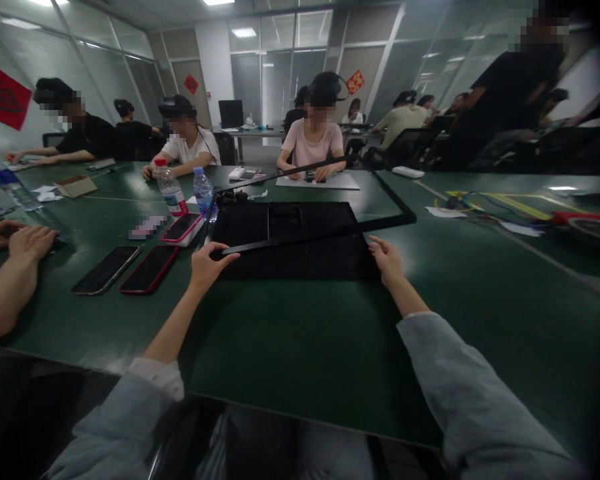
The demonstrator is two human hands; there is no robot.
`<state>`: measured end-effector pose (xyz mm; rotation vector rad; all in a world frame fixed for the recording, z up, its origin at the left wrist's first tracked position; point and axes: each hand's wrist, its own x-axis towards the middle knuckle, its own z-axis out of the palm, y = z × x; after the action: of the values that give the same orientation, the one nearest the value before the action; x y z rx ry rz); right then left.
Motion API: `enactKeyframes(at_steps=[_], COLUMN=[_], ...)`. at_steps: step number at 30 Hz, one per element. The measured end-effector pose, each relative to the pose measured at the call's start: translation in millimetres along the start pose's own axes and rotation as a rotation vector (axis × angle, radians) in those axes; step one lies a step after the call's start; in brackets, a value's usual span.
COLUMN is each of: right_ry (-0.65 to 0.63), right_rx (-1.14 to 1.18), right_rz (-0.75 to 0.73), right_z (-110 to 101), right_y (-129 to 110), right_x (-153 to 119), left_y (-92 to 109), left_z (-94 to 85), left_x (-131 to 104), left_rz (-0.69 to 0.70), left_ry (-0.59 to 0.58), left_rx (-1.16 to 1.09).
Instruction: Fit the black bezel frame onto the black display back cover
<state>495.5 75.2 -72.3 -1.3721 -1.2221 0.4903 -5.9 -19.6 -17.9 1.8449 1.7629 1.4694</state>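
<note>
Over the black panel (310, 260), which lies flat on the green table (300, 347) in front of you, a thin black frame (325, 231) hangs tilted, its right end reaching out past the panel's right side. Your left hand (211, 267) is at the panel's left edge, thumb and fingers pinched on the frame's near left corner. Your right hand (389, 263) is by the panel's right edge with its fingers loosely bent; whether they touch or grip that edge, I cannot tell. To the left of the panel you have a black phone (106, 270) and a red phone (150, 269) side by side, with a pink phone (181, 228) behind them. Near the panel's far left corner stand a red-capped bottle (171, 190) and a blue-capped bottle (203, 193). Well left of the panel, a co-worker's hands (30, 243) rest over the table. Beyond the panel, facing you, a person in a pink shirt (313, 141) works over a white board (343, 182). Well to the panel's right lies a white paper (445, 213).
</note>
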Motion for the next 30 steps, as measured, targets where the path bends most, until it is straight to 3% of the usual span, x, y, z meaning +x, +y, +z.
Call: enactKeyframes(at_steps=[3,8,12,24,30], right_ry=[0.049,-0.206,-0.248,0.029,0.029], right_rx=[0.143,0.318,0.247,-0.299,-0.433], right_rz=[0.112,0.229,0.258,-0.134,-0.241], right_z=[-10.0,-35.7,-40.8,-17.0,-12.8], right_y=[-3.4,-20.4,-26.9,-13.2,-13.8], right_x=[-1.6,-11.5,-19.9,-28.0,-24.2], left_y=[4.7,1.7,-4.3,-10.5,-14.6], left_z=[0.6,4.3,7.3,-1.9,-2.6], left_x=[-4.5,-9.1,-11.6,-9.3,-8.5], left_rz=[0.026,0.075,0.136,0.159,0.196], left_ry=[-0.037,-0.063,-0.109,-0.275,-0.319], left_rx=[0.132,0.276,0.304,0.344,0.380])
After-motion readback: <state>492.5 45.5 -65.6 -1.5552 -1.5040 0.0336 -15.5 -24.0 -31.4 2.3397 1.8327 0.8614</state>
